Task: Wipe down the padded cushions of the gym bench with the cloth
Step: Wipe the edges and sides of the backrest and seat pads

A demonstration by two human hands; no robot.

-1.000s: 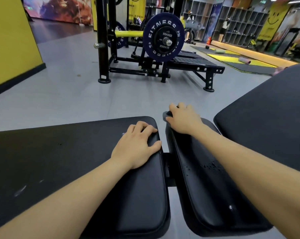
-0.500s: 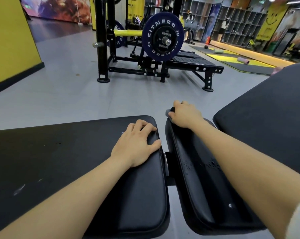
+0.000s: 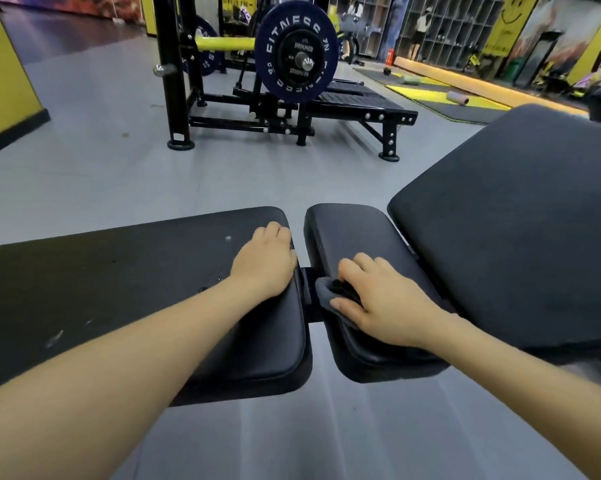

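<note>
The gym bench has three black padded cushions: a long one (image 3: pixel 101 282) on the left, a small middle one (image 3: pixel 354 233), and a tilted large one (image 3: pixel 517 230) on the right. My left hand (image 3: pixel 264 265) rests flat on the right end of the long cushion, fingers bent over its far edge. My right hand (image 3: pixel 382 299) grips a dark grey cloth (image 3: pixel 326 292) and presses it on the near left part of the middle cushion. Most of the cloth is hidden under the hand.
A black rack with a blue weight plate (image 3: pixel 297 51) and a yellow bar stands ahead on the grey floor (image 3: pixel 101 150). A yellow wall (image 3: pixel 5 74) is at the left. Mats, rollers and shelves lie at the far right.
My right hand has dragged the cloth from the far end of the middle cushion back toward me. My left hand stayed on the long cushion. The camera view has shifted.
</note>
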